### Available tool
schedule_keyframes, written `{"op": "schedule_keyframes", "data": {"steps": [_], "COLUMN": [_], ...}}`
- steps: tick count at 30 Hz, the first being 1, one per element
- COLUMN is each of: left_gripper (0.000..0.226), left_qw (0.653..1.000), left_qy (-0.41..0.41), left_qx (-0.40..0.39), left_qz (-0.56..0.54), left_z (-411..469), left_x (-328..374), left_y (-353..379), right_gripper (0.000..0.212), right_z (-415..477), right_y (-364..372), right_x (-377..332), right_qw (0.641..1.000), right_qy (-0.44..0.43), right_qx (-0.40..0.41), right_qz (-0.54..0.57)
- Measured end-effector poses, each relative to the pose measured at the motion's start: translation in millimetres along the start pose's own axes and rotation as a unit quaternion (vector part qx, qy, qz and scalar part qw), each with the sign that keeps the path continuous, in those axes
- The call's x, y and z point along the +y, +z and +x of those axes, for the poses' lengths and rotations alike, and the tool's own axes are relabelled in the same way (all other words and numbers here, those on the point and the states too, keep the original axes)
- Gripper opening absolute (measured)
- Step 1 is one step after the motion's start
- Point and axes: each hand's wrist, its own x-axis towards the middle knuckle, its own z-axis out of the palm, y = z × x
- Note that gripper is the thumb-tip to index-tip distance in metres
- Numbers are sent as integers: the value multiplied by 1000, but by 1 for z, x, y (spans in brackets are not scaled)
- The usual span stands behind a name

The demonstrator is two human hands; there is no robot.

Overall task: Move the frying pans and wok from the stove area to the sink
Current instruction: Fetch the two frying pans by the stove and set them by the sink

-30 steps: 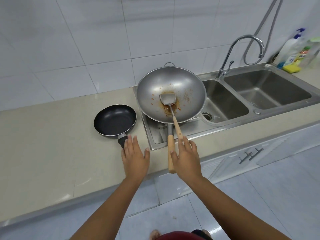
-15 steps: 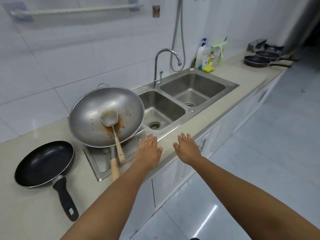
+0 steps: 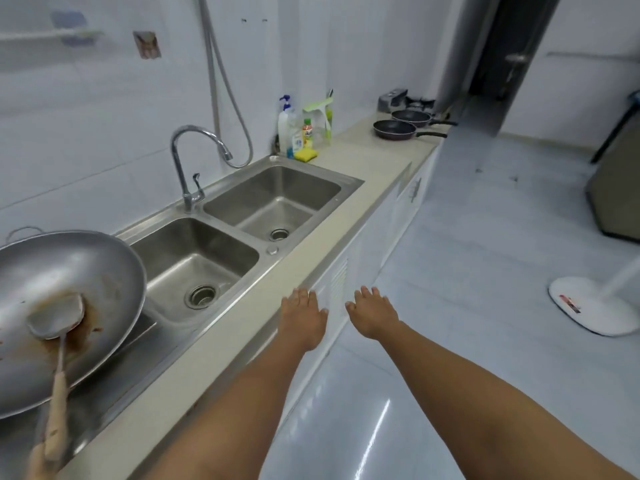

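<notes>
We have both hands out ahead of us and carrying nothing; the left hand [image 3: 302, 318] hovers palm-down at the front edge of the beige stone desk [image 3: 367, 161], grip released, fingers spread; the right hand [image 3: 372, 315] hangs just beside it over the pale glossy floor [image 3: 485, 271], grip released too. The big steel wok [image 3: 69, 292], sauce-stained, with a wooden-handled metal spatula [image 3: 57, 318] inside, sits at nine o'clock on the drainboard of the double-bowl stainless sink [image 3: 221, 258]; two black frying pans [image 3: 401, 124] wait at one o'clock, far down the desk beside the gas stove [image 3: 417, 102], handles out over the edge. Risks, as we judge them: the wok is perched on a slope and the loose spatula could slide out if nudged; those overhanging handles could catch on a passing arm; the shiny floor looks slick. White tiled walls, a curved chrome tap [image 3: 194, 161], soap bottles and a yellow sponge [image 3: 305, 154] at twelve, a white fan base [image 3: 588, 306] at three.
</notes>
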Motion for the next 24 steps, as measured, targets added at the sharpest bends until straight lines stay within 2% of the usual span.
{"op": "schedule_keyframes", "data": {"steps": [8,11,14,19,22,24], "left_gripper": [60,60,60,60,60,60], "left_qw": [998,997,997,994,990,985], "left_qy": [62,69,75,94,122,149], "left_qx": [-18,-17,-15,-55,-52,-67], "left_qz": [-1,9,13,23,38,47], "left_z": [104,133,190,296,367,398], "left_x": [60,66,72,95,119,142], "left_y": [-5,-11,-18,-40,-58,-60], "right_gripper": [58,58,57,55,55,55], "right_z": [68,91,142,221,265,280], "right_y": [-17,-26,-46,-85,-114,-122], "right_x": [82,92,107,148,182,205], "right_qw": [999,999,998,995,990,988], "right_qy": [46,51,59,91,128,144], "right_qx": [-9,-18,-6,5,27,11], "right_qz": [5,8,16,34,49,50]}}
